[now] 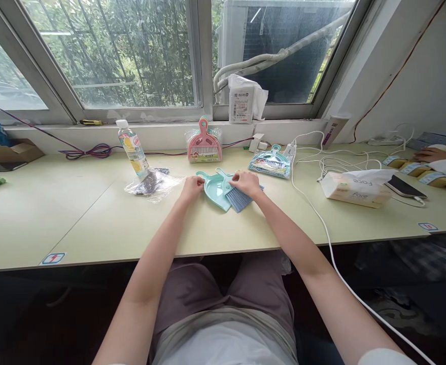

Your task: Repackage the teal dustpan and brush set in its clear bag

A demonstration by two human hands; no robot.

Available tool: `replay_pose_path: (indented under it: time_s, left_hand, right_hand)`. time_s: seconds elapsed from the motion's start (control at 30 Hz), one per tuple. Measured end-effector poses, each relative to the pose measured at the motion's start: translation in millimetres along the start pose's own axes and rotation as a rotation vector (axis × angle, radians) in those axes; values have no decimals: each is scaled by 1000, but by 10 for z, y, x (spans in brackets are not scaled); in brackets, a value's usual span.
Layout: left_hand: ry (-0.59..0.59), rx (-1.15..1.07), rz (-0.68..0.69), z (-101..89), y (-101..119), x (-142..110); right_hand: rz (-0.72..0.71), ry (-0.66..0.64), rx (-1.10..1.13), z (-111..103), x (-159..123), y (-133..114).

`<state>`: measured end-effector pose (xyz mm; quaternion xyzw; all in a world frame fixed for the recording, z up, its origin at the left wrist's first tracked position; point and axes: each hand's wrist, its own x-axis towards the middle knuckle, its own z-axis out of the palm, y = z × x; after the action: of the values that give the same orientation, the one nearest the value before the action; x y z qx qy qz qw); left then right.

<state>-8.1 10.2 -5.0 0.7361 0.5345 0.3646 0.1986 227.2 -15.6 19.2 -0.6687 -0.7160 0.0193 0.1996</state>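
A small light-blue dustpan [214, 188] lies on the pale yellow table in front of me. My left hand [193, 189] is closed on its handle side, at the pan's left edge. Beside it, partly overlapping the pan's right side, is a matching hand brush [241, 199] with grey-blue bristles pointing down and right. My right hand [247, 183] pinches the brush around its head, with the fingers hiding part of it. To the left, a crumpled clear plastic bag [155, 185] lies near a bottle [133, 148] with a white cap.
Packaged pink [204, 147] and blue [270, 162] dustpan sets sit toward the back. A tissue pack [355, 188], white cables [310, 200] and a phone [405, 186] are on the right. Another person's hands [436, 153] rest near yellow rolls [415, 168] at the far right.
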Motion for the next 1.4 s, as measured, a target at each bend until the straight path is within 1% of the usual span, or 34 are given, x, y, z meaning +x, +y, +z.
replay_pose_path:
  time_s: [0.07, 0.27, 0.43, 0.63, 0.73, 0.83, 0.93, 1.0, 1.2, 1.4]
  left_hand:
    - [-32, 19, 56, 54, 39, -23]
    - [-66, 12, 177, 157, 95, -74]
    - [-80, 30, 272, 201, 85, -86]
    - [-91, 109, 343, 207, 44, -69]
    - [-69, 180, 339, 170, 55, -60]
    - [-13, 259, 341, 100, 92, -72]
    - [69, 371, 388, 34, 126, -101]
    - [83, 475, 429, 14, 132, -118]
    - [-59, 695, 559, 30, 92, -117]
    - [-152, 802, 633, -14, 154, -153]
  right_hand:
    - [-23, -14, -14, 19, -12, -13]
    - [-93, -43, -19, 49, -39, -68]
    - [-175, -39, -2, 84, -45, -79]
    - [-202, -45, 23, 114, -29, -63]
    - [-214, -62, 35, 112, -29, -72]
    - [-222, -72, 44, 107, -28, -74]
    - [-234, -84, 63, 110, -22, -67]
    - [-251, -93, 82, 121, -18, -64]
    - [-340, -100, 143, 172, -15, -70]
    - [-373, -98, 177, 204, 1, -37]
